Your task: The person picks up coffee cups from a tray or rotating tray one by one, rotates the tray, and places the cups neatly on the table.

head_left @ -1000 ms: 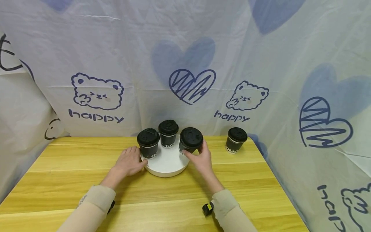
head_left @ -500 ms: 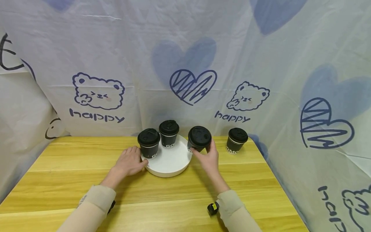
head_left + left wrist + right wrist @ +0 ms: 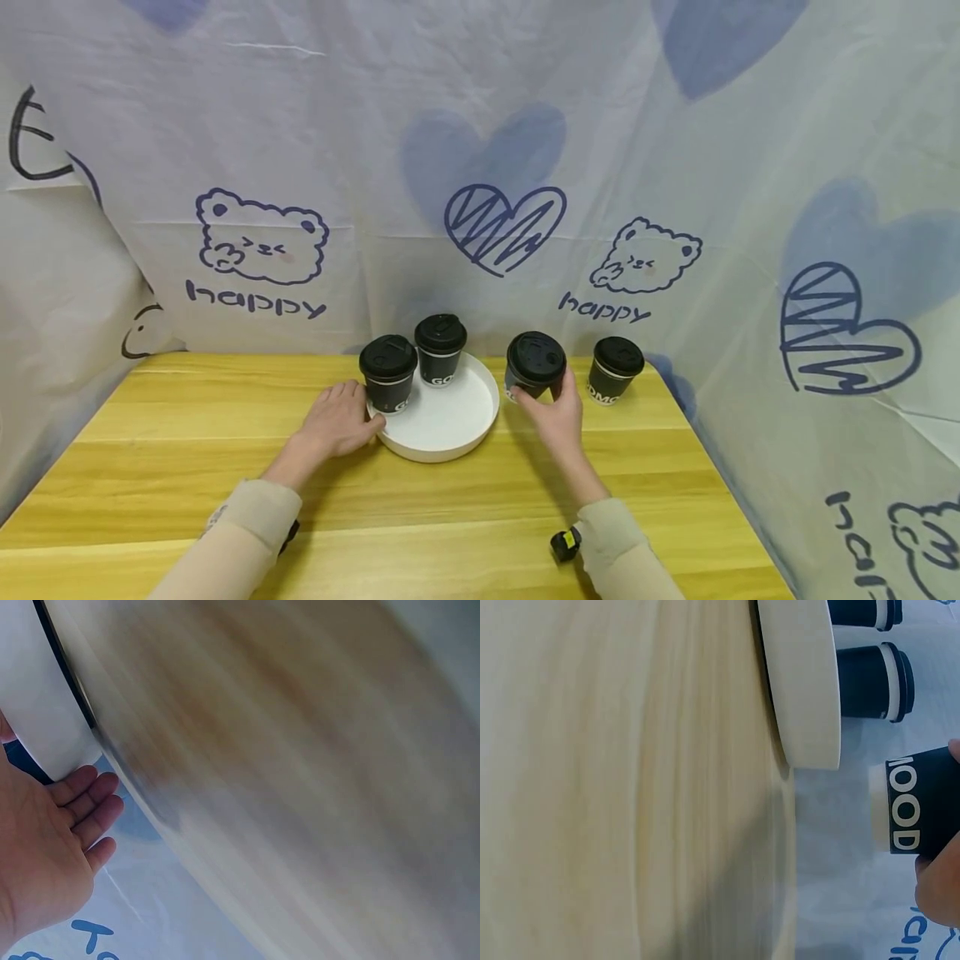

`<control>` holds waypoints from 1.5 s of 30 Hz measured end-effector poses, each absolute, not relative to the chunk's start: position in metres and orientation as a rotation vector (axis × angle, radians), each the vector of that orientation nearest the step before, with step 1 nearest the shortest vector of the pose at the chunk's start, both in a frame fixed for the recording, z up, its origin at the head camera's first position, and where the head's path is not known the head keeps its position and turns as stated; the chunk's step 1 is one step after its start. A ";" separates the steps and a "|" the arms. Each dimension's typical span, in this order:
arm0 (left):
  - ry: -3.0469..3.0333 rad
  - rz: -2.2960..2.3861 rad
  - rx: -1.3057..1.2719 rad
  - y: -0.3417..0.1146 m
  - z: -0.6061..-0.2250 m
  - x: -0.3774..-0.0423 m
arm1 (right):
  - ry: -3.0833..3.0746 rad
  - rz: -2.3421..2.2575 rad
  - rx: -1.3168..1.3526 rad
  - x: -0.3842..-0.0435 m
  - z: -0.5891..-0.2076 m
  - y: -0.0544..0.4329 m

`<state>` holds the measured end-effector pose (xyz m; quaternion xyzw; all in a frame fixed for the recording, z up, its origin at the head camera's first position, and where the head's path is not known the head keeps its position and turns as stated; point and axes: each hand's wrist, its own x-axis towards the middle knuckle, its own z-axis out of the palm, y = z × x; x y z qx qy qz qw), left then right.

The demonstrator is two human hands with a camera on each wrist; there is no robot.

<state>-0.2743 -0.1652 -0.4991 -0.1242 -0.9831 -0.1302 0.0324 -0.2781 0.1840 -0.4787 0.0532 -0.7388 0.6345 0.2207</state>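
Right hand (image 3: 558,417) has a grip on a cup (image 3: 536,360), thumb on the near side and fingers round its right side. It's holding the cup up off the table (image 3: 420,517), just right of the white tray (image 3: 450,425); from the right wrist you can see the base is clear of the wood. Cup looks roughly upright, black lid on, and I can read "OOD" plus part of another letter on it.

Left hand (image 3: 339,421) isn't wrapped around anything. It's resting at the tray's left edge, thumb against the tray, the other fingers loose and only slightly bent. The left wrist view has those fingertips right by the tray's side, but I can't tell how many of them actually touch.

Two more lidded cups stand upright on the tray: the left cup (image 3: 388,375), right by the left hand, and the back cup (image 3: 441,350) just behind it. Then there's the far cup (image 3: 615,371) standing on the table, a bit right of the held one.

Behind it all hangs a pale sheet (image 3: 360,125) with blue hearts, bears and "happy" on it. Beige sleeves on both arms, with a small black gadget (image 3: 565,545) beside the right cuff.
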 end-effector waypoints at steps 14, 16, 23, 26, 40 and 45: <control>-3.040 -0.394 -0.367 -0.165 -0.498 -0.275 | -2.114 1.731 0.082 -0.284 -0.488 0.206; -3.037 -0.396 -0.369 -0.165 -0.500 -0.275 | -2.127 1.729 0.067 -0.285 -0.488 0.207; -3.028 -0.402 -0.376 -0.167 -0.502 -0.277 | -2.164 1.688 0.014 -0.290 -0.493 0.213; -3.029 -0.400 -0.380 -0.167 -0.502 -0.277 | -2.177 1.682 -0.008 -0.293 -0.496 0.215; -3.065 -0.383 -0.373 -0.164 -0.496 -0.274 | -2.274 1.552 -0.104 -0.308 -0.502 0.226; -3.068 -0.378 -0.373 -0.164 -0.494 -0.272 | -2.283 1.511 -0.116 -0.314 -0.501 0.230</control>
